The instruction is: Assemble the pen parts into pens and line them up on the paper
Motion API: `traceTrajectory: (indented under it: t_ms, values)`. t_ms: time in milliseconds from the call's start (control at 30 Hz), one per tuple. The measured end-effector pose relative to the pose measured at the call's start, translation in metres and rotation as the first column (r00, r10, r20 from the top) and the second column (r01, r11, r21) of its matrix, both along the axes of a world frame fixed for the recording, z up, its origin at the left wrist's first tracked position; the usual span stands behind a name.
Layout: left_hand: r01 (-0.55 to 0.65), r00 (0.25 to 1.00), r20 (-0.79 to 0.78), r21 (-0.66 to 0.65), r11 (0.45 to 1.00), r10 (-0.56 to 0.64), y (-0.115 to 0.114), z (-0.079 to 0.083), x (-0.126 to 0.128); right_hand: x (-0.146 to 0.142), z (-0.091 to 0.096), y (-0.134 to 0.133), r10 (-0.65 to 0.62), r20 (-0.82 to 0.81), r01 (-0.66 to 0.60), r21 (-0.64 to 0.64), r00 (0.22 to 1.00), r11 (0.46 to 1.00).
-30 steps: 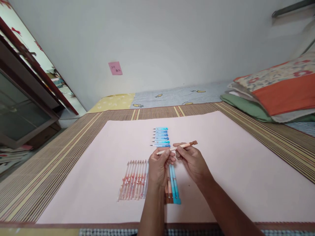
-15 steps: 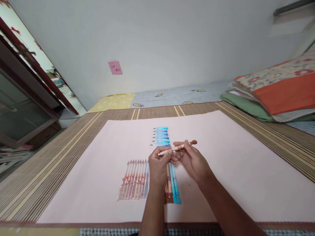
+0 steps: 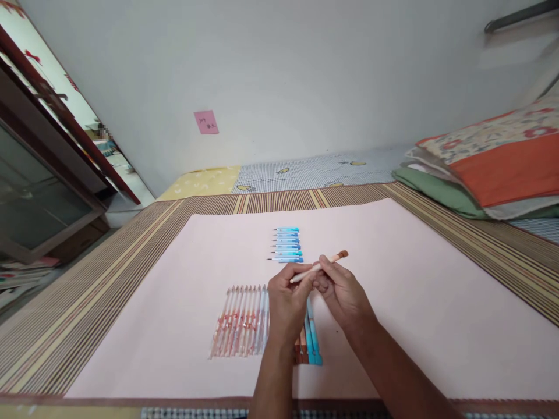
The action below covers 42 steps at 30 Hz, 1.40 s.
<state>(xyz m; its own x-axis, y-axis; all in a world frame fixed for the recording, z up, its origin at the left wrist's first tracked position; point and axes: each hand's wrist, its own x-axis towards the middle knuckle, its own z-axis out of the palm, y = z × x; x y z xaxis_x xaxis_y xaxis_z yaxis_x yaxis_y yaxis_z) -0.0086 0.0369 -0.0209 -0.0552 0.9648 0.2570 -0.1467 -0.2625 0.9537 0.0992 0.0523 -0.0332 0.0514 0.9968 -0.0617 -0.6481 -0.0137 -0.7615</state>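
Note:
A pen (image 3: 336, 257) with a white front and a brown top is held between both hands above the pink sheet (image 3: 166, 273). My left hand (image 3: 288, 294) pinches its pale front part. Farther up the barrel, my right hand (image 3: 343, 288) closes its thumb and fingers on it. Beyond the hands lies a column of short blue-and-white pens (image 3: 287, 240) with dark tips pointing left. To the left is a row of clear pens with red patterns (image 3: 238, 320). Blue pens (image 3: 312, 337) and brown pens (image 3: 301, 354) lie partly hidden under my hands.
The sheet rests on a striped mat (image 3: 78, 291). Folded bedding with an orange and floral cover (image 3: 519, 169) is stacked at the right. A pink note (image 3: 205, 122) is stuck to the wall. A glass-panelled cabinet (image 3: 35, 186) stands at the left near a doorway.
The pen has tilted a little more steeply, its white end lower and farther right. My right hand's fingers have drawn in towards my left hand, and both still hold the pen.

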Motion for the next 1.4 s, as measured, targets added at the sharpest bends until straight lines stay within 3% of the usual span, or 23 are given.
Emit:
traceTrajectory:
  t_ms: [67, 233, 367, 467, 633, 767, 833, 967, 1133, 1267, 1400]
  values:
    - [0.0, 1.0, 0.004, -0.003, 1.0, 0.0, -0.001, 0.001, 0.001, 0.0, 0.002, 0.0, 0.013, -0.019, -0.013, -0.016, 1.0, 1.0]
    - [0.061, 0.955, 0.298, -0.194, 0.979, 0.0, 0.005, -0.001, 0.001, 0.004, -0.004, 0.001, 0.141, -0.019, -0.14, 0.063, 0.99, 0.988]
    - [0.13, 0.91, 0.414, -0.276, 0.952, -0.004, 0.009, -0.004, -0.001, 0.004, -0.01, 0.0, 0.083, 0.065, -0.087, 0.069, 0.994, 0.994]
    - [0.104, 0.927, 0.375, -0.243, 0.964, -0.005, 0.008, -0.005, -0.001, 0.002, -0.008, -0.001, 0.018, 0.091, -0.024, 0.065, 0.996, 0.998]
    - [0.032, 0.988, 0.154, -0.099, 0.995, -0.017, 0.001, 0.001, -0.002, -0.003, 0.0, -0.003, 0.026, 0.057, -0.029, 0.048, 0.998, 0.998]
    - [0.053, 0.999, 0.014, -0.034, 0.998, -0.053, -0.004, 0.009, -0.001, -0.004, 0.002, -0.001, -0.016, -0.005, 0.015, -0.012, 1.0, 1.0]
    - [0.071, 0.997, 0.042, -0.048, 0.996, -0.069, -0.004, 0.01, 0.0, -0.002, 0.001, -0.001, 0.014, -0.051, -0.015, -0.021, 0.999, 1.0]
    - [0.08, 0.956, 0.292, -0.223, 0.971, -0.012, 0.003, 0.004, 0.001, 0.004, 0.001, -0.001, 0.09, -0.012, -0.09, 0.032, 0.996, 0.995]
    - [0.177, 0.897, 0.442, -0.343, 0.923, -0.008, 0.009, 0.001, -0.003, 0.006, -0.003, -0.002, -0.032, 0.175, 0.017, 0.084, 0.984, 0.996]
    - [0.125, 0.933, 0.359, -0.253, 0.96, -0.027, 0.005, 0.0, -0.002, 0.003, -0.006, -0.002, -0.159, 0.316, 0.137, 0.093, 0.935, 0.986]
    - [0.048, 0.988, 0.152, -0.118, 0.992, -0.029, 0.0, 0.001, 0.002, -0.001, -0.002, -0.004, -0.1, 0.203, 0.089, 0.065, 0.974, 0.994]
